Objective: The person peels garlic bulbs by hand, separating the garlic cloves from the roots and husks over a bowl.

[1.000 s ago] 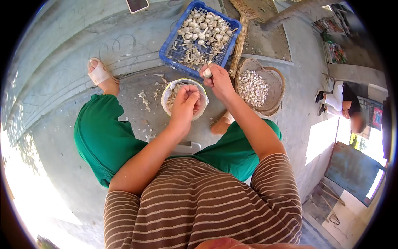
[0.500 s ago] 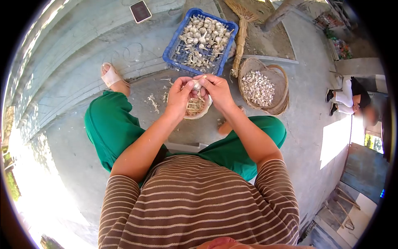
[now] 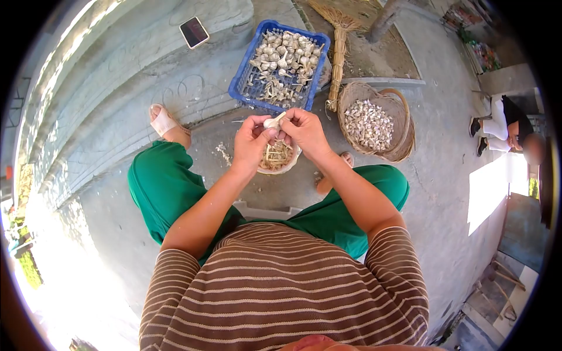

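Pinching one garlic bulb (image 3: 273, 121) between them, left hand (image 3: 252, 143) and right hand (image 3: 304, 131) grip it above the bowl (image 3: 280, 161).

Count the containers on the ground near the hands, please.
3: a blue crate of garlic bulbs ahead, a wicker basket of cloves to the right, and a small bowl of scraps under the hands. Others may be hidden.

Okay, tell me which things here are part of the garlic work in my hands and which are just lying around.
Part of the work:
garlic bulb held by left hand and right hand
bowl of scraps below the hands
blue crate of garlic bulbs
wicker basket of cloves

Lying about:
phone on the step
broom beside the crate
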Available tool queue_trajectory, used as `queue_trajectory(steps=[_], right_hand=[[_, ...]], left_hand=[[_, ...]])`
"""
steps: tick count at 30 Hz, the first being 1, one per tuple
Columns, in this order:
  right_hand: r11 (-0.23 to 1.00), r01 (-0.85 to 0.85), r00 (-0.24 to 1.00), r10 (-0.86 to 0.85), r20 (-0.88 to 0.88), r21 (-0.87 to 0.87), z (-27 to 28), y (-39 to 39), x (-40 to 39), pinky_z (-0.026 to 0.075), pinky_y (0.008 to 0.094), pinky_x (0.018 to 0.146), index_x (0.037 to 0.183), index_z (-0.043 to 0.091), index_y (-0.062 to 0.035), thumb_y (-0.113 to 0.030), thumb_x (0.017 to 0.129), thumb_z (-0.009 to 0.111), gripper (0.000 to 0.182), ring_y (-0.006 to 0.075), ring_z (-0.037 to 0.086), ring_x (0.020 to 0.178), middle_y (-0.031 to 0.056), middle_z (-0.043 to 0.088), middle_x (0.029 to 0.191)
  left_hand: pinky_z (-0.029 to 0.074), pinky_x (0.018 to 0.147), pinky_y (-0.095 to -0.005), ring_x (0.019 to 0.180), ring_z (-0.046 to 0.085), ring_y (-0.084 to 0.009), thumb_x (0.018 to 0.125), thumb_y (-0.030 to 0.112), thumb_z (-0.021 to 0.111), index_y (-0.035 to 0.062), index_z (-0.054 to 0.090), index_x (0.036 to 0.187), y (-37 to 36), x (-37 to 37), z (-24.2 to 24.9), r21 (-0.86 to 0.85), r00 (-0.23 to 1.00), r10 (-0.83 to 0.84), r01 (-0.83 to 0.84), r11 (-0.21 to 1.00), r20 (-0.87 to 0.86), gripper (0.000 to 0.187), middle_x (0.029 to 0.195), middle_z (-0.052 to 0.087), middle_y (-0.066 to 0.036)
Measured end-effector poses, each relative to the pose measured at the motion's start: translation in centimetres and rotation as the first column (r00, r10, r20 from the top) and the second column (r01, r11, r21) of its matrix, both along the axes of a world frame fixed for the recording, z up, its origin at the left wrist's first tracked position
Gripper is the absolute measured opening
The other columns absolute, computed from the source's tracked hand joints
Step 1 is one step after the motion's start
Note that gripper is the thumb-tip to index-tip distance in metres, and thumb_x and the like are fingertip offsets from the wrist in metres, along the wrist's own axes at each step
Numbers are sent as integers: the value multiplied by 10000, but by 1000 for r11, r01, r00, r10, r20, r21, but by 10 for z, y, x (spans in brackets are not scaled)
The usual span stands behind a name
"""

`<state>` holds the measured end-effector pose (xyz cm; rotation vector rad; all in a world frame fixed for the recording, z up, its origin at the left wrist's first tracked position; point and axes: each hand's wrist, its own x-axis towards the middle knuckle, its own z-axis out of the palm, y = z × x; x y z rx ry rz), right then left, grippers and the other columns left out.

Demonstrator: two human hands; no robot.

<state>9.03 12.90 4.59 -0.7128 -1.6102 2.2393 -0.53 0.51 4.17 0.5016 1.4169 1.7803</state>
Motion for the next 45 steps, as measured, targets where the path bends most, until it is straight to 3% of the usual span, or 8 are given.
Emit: queue_trajectory(steps=[5, 9, 14, 23, 31, 35, 43, 45], right_hand=[[998, 52, 998, -53, -29, -30, 0, -2, -2, 453, 190, 478, 882, 580, 15, -67, 858, 581, 85, 67, 559, 568, 42, 605, 718], [998, 49, 995, -51, -91, -31, 11, -1, -7, 455, 192, 477, 941, 584, 19, -58, 868, 576, 107, 61, 556, 575, 38, 606, 725], [993, -39, 999, 40, -9, 111, 10, 3, -8, 469, 192, 507, 951, 596, 5, -79, 875, 584, 114, 58, 555, 601, 30, 613, 749], [971, -96, 994, 83, 65, 217, 14, 5, -10, 460, 196, 482, 898, 594, -3, -61, 853, 605, 75, 50, 558, 584, 28, 605, 718], [794, 2, 999, 18, -28, 608, 12, 0, -6, 424, 196, 505, 821, 591, -21, -47, 820, 632, 49, 28, 522, 593, -20, 559, 682], [801, -41, 999, 34, 22, 597, 16, 2, -1, 422, 201, 520, 823, 593, -15, -45, 820, 627, 45, 21, 512, 609, -24, 557, 687], [958, -117, 991, 94, 99, 260, 10, 9, -1, 430, 193, 505, 855, 582, 1, -67, 855, 576, 69, 30, 525, 574, -17, 568, 702], [945, -97, 989, 58, 134, 311, 2, 10, -2, 452, 224, 517, 860, 591, 6, -73, 843, 585, 81, 62, 558, 577, 7, 593, 698]], left_hand=[[471, 673, -242, 747, 546, -103, 868, 57, 586, -12, 533, 1101, 1, -1, 0, 23, 998, -31, 30, 999, 61, 249, 928, 602, -56], [479, 736, -272, 799, 545, -125, 938, 105, 482, -22, 507, 1191, 4, -2, 6, 80, 957, -44, 22, 997, 288, 285, 995, 583, -73], [486, 753, -289, 817, 537, -137, 977, 195, 415, -12, 469, 1264, 1, -6, -3, 24, 942, -77, 74, 997, 327, 358, 1002, 572, -74], [470, 730, -292, 801, 538, -139, 971, 224, 436, 4, 499, 1133, 0, -7, 2, 74, 931, -37, 11, 997, 364, 280, 952, 562, -53], [464, 685, -249, 752, 530, -104, 903, 91, 547, -16, 535, 1130, -6, -8, 3, 22, 946, -95, 93, 995, 311, 251, 888, 571, -35], [459, 661, -241, 735, 523, -99, 896, 75, 549, -11, 524, 1136, -8, -7, 11, -49, 955, -133, 151, 987, 266, 256, 891, 566, -35], [473, 638, -249, 714, 527, -108, 925, 80, 492, 0, 495, 1102, -7, -11, 14, 2, 938, -169, 176, 984, 302, 194, 904, 559, -59], [475, 636, -249, 709, 528, -110, 931, 86, 485, 2, 500, 1094, -7, -14, 14, 24, 930, -149, 150, 988, 335, 184, 890, 563, -61]])
